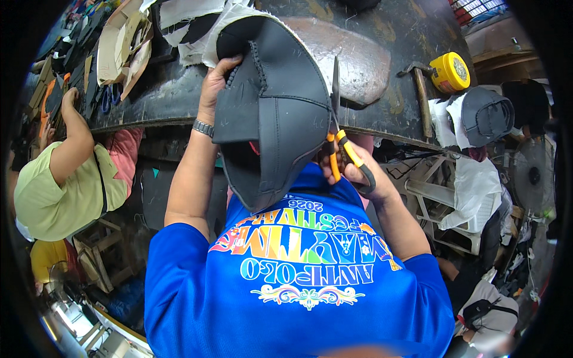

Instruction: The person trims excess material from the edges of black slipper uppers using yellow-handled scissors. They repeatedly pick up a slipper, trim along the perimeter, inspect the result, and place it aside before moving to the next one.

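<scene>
while your left grip (pixel 215 85) holds the stitched black piece (pixel 292 125) at the counter (pixel 170 95), your right grip (pixel 355 173) wraps the scissors (pixel 335 113). looks like trimming; the next snip wants a steady edge.

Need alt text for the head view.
The left hand holds a black stitched cover and the right hand holds orange-and-black-handled scissors beside its edge. A hammer and a yellow tub are on the dark worktable; a blue printed shirt fills the foreground.
</scene>
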A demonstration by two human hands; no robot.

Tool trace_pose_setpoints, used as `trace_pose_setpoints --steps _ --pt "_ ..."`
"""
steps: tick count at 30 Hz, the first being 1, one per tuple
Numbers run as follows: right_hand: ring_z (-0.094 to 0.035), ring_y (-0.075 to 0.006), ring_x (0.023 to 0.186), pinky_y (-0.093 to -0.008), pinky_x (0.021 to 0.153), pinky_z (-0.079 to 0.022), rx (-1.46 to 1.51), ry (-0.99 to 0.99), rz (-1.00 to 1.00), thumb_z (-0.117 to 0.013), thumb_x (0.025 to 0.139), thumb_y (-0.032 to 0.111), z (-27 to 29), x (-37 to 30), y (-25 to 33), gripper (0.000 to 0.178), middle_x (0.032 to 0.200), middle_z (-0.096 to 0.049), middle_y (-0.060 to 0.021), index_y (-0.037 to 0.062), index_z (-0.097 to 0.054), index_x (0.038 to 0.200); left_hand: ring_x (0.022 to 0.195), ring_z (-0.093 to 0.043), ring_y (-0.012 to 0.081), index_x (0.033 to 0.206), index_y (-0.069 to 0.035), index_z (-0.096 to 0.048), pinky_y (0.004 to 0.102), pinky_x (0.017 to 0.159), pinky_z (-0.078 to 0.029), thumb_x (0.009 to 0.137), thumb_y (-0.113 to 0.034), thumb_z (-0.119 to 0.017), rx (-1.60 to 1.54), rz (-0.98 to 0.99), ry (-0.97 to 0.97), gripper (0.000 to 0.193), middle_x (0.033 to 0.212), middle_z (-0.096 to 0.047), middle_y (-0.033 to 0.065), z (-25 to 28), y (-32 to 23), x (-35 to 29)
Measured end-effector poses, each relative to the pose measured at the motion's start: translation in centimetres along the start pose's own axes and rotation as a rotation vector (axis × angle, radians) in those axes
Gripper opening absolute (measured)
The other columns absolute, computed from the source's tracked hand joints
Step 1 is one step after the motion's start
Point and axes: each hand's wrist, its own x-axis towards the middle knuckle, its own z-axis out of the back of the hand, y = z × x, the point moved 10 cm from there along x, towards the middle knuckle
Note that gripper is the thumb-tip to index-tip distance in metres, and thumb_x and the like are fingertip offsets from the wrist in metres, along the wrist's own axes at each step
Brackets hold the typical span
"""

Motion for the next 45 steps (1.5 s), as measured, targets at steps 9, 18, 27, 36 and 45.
trace_pose_setpoints --steps 9,18,27,36,45 --pt "-0.057 -0.0116 0.08 -0.0256 0.073 -0.049 -0.092 -0.044 0.085 -0.072 0.08 0.053 0.4 -0.1 0.9 0.071 0.093 -0.056 -0.005 0.0022 -0.048 0.123 0.109 -0.062 0.018 0.116 0.001 -0.066 0.0315 0.099 -0.048 0.097 -0.01 -0.054 0.265 0.0 -0.102 0.025 0.115 -0.067 0.0098 0.7 -1.9 0.7" --pt "-0.055 -0.0121 0.081 -0.0241 0.075 -0.044 -0.232 -0.133 -0.002 -0.071 0.076 0.062 1.6 -0.3 0.4 0.09 0.09 -0.056 -0.0073 0.0014 -0.042 0.135 0.098 -0.065 0.0174 0.113 0.0 -0.067 0.0306 0.092 -0.05 0.09 -0.008 -0.06 0.227 -0.074 -0.116 0.025 0.107 -0.069 0.0082 -0.8 -2.1 0.1" --pt "-0.054 -0.0095 0.07 -0.0204 0.063 -0.044 -0.2 -0.234 -0.016 -0.074 0.074 0.059 2.4 -0.8 0.1 0.088 0.082 -0.056 -0.0055 0.0 -0.045 0.132 0.1 -0.065 0.0173 0.109 0.002 -0.067 0.0308 0.092 -0.051 0.086 -0.005 -0.063 0.202 -0.101 -0.174 0.025 0.104 -0.07 0.0084 -1.9 -3.4 0.0" --pt "-0.047 -0.0048 0.053 -0.0158 0.046 -0.037 -0.089 -0.236 -0.001 -0.079 0.072 0.054 2.2 -1.3 -0.1 0.061 0.07 -0.053 -0.0018 0.002 -0.055 0.094 0.1 -0.065 0.0174 0.108 0.002 -0.068 0.0303 0.093 -0.05 0.086 -0.006 -0.063 0.27 -0.179 -0.198 0.023 0.105 -0.07 0.0091 -1.9 -4.5 -0.1" --pt "-0.055 -0.0077 0.063 -0.0205 0.057 -0.046 -0.016 -0.137 -0.088 -0.074 0.081 0.044 1.5 -1.3 -0.9 0.048 0.076 -0.058 -0.0028 0.0057 -0.054 0.101 0.1 -0.065 0.0174 0.107 0.002 -0.068 0.0298 0.094 -0.049 0.087 -0.006 -0.062 0.301 -0.135 -0.074 0.023 0.105 -0.07 0.0094 0.7 -2.8 0.6"
